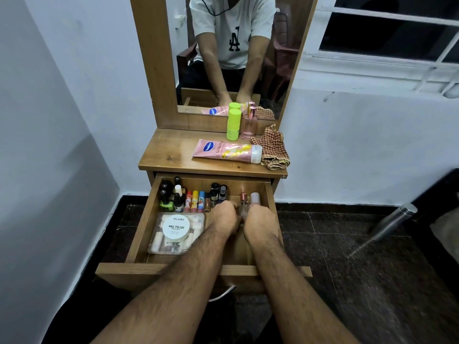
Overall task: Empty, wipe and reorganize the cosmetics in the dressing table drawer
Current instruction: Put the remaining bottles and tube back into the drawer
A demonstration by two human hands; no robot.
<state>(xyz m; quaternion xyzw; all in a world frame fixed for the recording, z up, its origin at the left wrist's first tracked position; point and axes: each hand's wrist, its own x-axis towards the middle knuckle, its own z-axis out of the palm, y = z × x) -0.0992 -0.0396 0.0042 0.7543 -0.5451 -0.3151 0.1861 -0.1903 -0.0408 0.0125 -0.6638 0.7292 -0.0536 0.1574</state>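
The wooden drawer [142,227] is pulled out, with cosmetics standing along its back. Both my hands are inside it at the right. My left hand [224,217] has its fingers curled down beside a small clear perfume bottle with a rose-gold cap [243,200]; what it holds is hidden. My right hand [260,223] is curled around the base of a pale pink-capped bottle [255,197]. Nail polish bottles [171,194], three lip balm sticks [195,201] and dark small bottles [217,192] stand in a row. A clear box with a white nail polish remover tub [176,228] lies front left.
On the tabletop [169,152] lie a pink lotion tube [227,151], a checked cloth [273,150], a green bottle [233,124] and a pink perfume bottle [249,122] by the mirror [159,70]. A metal leg [395,220] slants at right over dark floor.
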